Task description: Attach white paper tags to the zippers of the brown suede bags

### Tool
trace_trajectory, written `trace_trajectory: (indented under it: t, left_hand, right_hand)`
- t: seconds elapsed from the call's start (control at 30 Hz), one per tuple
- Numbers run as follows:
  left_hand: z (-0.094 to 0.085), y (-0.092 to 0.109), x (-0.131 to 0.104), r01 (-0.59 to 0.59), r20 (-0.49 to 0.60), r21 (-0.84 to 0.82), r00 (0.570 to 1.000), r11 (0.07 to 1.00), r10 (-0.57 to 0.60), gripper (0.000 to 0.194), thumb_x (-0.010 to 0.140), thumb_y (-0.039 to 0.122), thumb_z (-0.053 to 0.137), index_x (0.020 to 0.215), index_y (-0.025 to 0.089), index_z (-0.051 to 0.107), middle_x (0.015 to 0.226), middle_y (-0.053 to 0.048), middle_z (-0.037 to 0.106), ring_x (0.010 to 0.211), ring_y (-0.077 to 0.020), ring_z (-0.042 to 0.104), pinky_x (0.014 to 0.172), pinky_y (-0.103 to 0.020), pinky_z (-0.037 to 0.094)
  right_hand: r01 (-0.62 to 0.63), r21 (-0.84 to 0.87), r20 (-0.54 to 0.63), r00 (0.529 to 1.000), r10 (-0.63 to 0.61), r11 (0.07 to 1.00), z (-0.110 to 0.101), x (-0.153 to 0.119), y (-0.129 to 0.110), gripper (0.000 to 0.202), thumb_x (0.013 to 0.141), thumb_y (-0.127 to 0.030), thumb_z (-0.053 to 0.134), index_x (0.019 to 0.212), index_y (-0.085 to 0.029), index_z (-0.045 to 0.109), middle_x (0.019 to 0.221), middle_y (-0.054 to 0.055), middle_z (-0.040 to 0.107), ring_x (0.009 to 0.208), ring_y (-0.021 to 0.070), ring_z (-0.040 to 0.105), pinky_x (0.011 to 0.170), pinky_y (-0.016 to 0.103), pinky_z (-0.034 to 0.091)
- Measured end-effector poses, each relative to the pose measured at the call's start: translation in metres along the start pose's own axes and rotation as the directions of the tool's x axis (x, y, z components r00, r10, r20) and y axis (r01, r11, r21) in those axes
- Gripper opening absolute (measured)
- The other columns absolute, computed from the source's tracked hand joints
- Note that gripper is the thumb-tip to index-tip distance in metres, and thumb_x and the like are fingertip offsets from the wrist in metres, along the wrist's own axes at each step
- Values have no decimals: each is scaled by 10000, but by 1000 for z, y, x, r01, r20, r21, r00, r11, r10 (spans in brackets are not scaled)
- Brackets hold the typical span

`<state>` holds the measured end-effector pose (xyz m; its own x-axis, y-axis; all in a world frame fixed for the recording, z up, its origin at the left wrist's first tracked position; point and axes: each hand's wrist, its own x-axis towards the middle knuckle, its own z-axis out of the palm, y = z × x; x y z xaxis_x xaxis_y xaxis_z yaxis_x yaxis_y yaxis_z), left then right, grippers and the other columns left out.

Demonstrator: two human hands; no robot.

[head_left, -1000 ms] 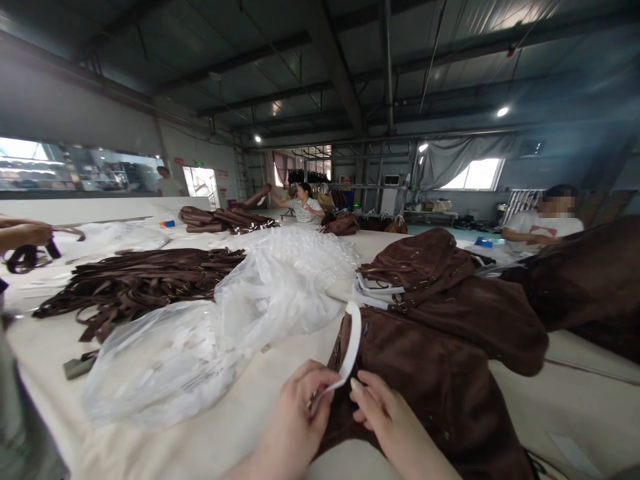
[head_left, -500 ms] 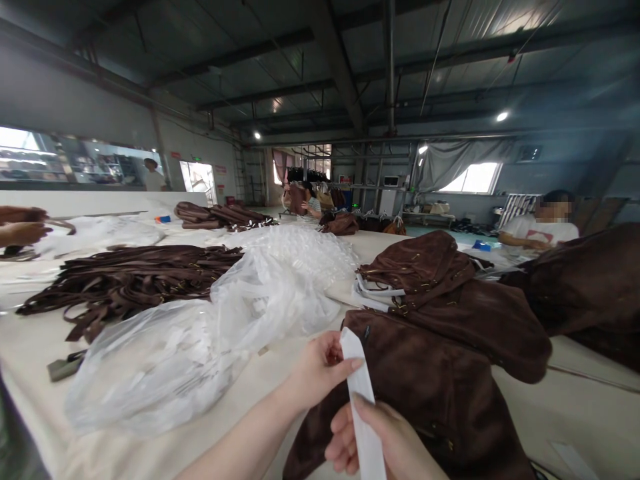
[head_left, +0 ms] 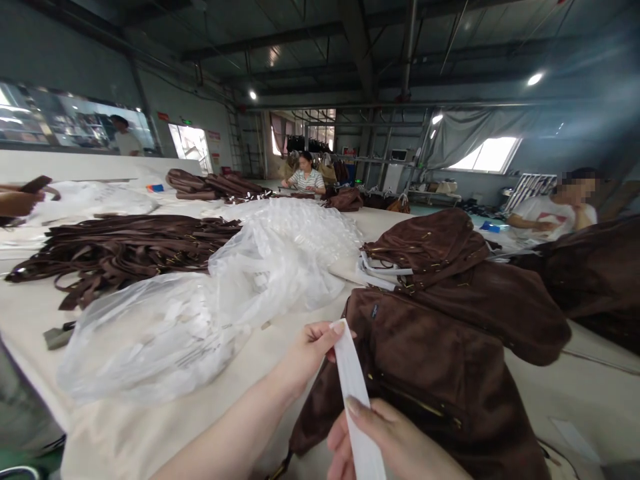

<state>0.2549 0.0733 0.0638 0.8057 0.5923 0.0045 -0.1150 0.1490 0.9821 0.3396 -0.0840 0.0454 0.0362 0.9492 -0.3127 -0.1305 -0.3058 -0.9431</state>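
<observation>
A long white strip (head_left: 356,383) runs between my two hands, its lower end leaving the bottom of the view. My left hand (head_left: 316,347) pinches the strip's upper end between thumb and fingers. Lower down, my right hand (head_left: 375,427) grips the same strip, thumb on top and fingers behind it. Right under both hands lies a dark brown bag (head_left: 440,353) with a small label and a brass-coloured zip. More brown bags (head_left: 495,303) are heaped behind it, with white strips (head_left: 383,272) hanging at their side.
Clear plastic bags (head_left: 165,347) holding white pieces spread across the table (head_left: 115,433) at left. Brown straps (head_left: 135,250) lie in a pile beyond them. A co-worker's hand (head_left: 17,203) shows at the far left. Other people sit at the back (head_left: 306,179) and at right (head_left: 543,217).
The view has tilted down slightly. My left hand's thumb now lies over the strip's upper end, and the strip has shifted a little left. The person at the back has become more visible.
</observation>
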Motion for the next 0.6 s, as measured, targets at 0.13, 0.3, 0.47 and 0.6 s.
trace_trajectory:
  t: [0.13,0.3,0.47,0.6]
  left_hand:
    - [7,3,-8,18,17,-24,1000,1000,-18,394,669,523,720,713,141,634,612,10,578,533,-92,443,541,-213,341]
    - [-2,14,-17,53,178,114,981,992,-73,407,736,541,661,767,145,574,628,37,483,541,-73,355,509,-195,272]
    - [-8,22,-21,-34,296,356,952,934,-78,417,835,562,525,818,146,550,677,36,437,604,-87,348,527,-198,279]
    - [-8,15,-18,1,385,380,909,925,-159,413,771,535,626,757,129,549,646,42,441,587,-77,359,523,-191,282]
  right_hand:
    - [17,-235,-81,996,-37,972,2,-7,-12,554,902,-590,357,878,-121,653,789,102,722,694,207,660,658,295,465]
    - [-36,-596,-357,906,-225,802,-21,-31,-39,329,894,-464,451,813,-196,622,748,23,699,688,164,632,615,239,421]
    - [-287,-727,-567,764,-309,623,-39,-27,-38,287,881,-414,450,744,-227,620,672,12,668,634,163,607,583,257,377]
    - [-381,-736,-583,776,-239,559,-33,-7,-22,233,762,-437,619,864,-237,682,737,23,693,647,170,609,565,257,358]
